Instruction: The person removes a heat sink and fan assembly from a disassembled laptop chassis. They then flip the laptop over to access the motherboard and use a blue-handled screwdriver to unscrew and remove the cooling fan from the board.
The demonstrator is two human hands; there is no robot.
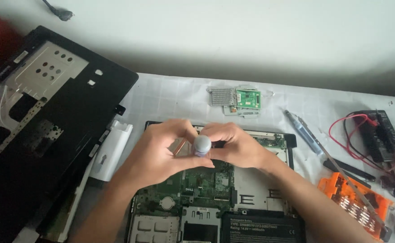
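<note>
1. The opened laptop base (pixel 251 198) lies at 6 o'clock with its green circuit board exposed. A black battery pack (pixel 262 227) sits in its lower bay. One round coin cell (pixel 167 202) is seated in the board.
2. The orange bit case (pixel 357 204) at 4 o'clock holds rows of small bits. Their number cannot be made out.
3. Two hands meet at centre over the base. The left hand (pixel 154 150) and the right hand (pixel 233 144) together pinch a small copper-coloured part (pixel 179 146) and a small grey-capped tube (pixel 202 145). Which fingers grip which item is hidden.
4. Counted elsewhere:
   - one black laptop cover (pixel 67 121) at 9 o'clock;
   - one white plastic piece (pixel 112 148) just beside it;
   - one small green board with a metal grille (pixel 235 99) at 12 o'clock;
   - one slim silver-blue driver (pixel 303 130) at 2 o'clock;
   - one multimeter with red and black leads (pixel 377 135) at 3 o'clock.
5. The cover, the battery pack and the multimeter are cut off by the frame edges. The body of the tube is concealed behind the fingers.
</note>
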